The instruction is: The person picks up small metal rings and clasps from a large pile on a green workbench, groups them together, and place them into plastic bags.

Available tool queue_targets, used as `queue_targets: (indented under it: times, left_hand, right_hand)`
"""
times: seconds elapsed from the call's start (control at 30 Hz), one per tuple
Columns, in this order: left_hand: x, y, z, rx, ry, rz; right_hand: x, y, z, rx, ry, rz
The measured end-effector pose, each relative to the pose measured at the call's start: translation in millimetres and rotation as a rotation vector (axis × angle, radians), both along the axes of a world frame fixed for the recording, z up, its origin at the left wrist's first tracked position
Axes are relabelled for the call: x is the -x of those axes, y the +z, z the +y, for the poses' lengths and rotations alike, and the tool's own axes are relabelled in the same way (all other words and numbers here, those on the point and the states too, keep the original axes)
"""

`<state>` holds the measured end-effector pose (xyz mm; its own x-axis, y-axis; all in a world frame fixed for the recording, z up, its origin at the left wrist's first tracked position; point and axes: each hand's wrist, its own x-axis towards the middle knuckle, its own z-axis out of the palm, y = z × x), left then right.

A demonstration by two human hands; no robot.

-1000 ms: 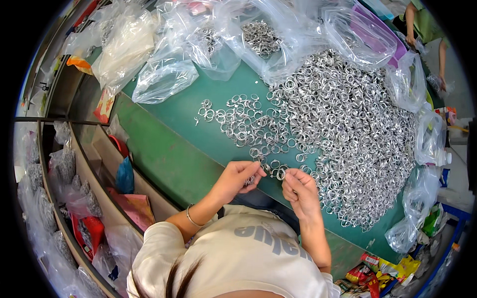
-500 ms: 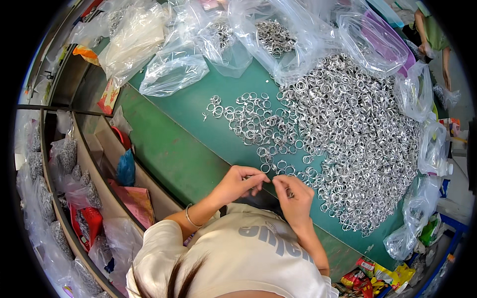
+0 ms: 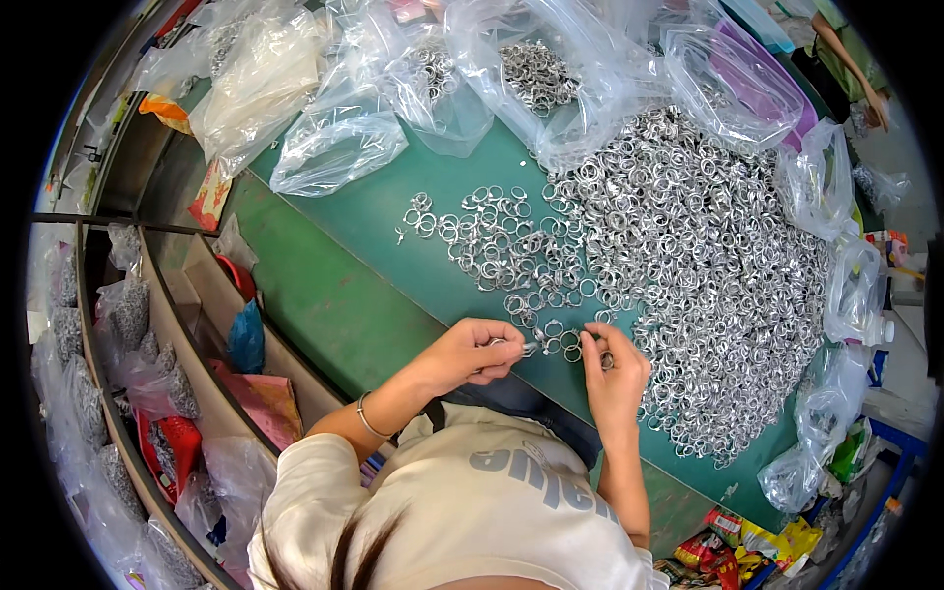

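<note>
While left hand pinches a ring (right hand: can't tell its hold), a slack pinch could drop it.

The green table carries heaped silvery rings and clear plastic bags.

— What's worn here?
— A cream short-sleeved T-shirt with grey-blue lettering, behind the grip.
— And nearer the left hand?
— A slim, silvery bangle; dark hair strands fall farther back.
</note>
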<state>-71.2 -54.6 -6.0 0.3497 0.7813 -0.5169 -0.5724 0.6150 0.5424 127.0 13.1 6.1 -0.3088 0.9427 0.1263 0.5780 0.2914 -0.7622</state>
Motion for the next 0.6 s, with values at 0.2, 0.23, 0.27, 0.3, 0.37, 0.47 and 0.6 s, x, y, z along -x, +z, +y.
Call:
queue_targets:
  times: [0.2, 0.23, 0.27, 0.3, 0.37, 0.47, 0.6]
  left_hand:
    - [-9.7, -8.3, 2.8, -0.136, 0.116, -0.322]
    - [-9.8, -7.4, 4.1, -0.209, 0.105, -0.264]
    - [-8.1, -8.2, 3.7, -0.192, 0.129, -0.259]
    - [-6.5, -9.0, 3.4, -0.175, 0.151, -0.255]
    - [-3.9, -11.7, 2.1, -0.164, 0.181, -0.273]
    - [-1.8, -15.2, -0.3, -0.169, 0.202, -0.335]
    - [0.4, -13.0, 3.4, -0.143, 0.202, -0.390]
  right_hand:
    - [43.1, -6.0, 26.3, -0.180, 0.172, -0.256]
    - [43.9, -9.4, 29.6, -0.194, 0.178, -0.268]
    - [43.2, -7.9, 30.2, -0.186, 0.168, -0.303]
    - [39.6, -3.3, 29.0, -0.178, 0.156, -0.338]
    - [28.3, 3.9, 27.3, -0.163, 0.120, -0.386]
    - [9.2, 10.5, 26.2, -0.052, 0.061, -0.407]
    - [21.0, 10.8, 31.9, 0.093, 0.012, -0.059]
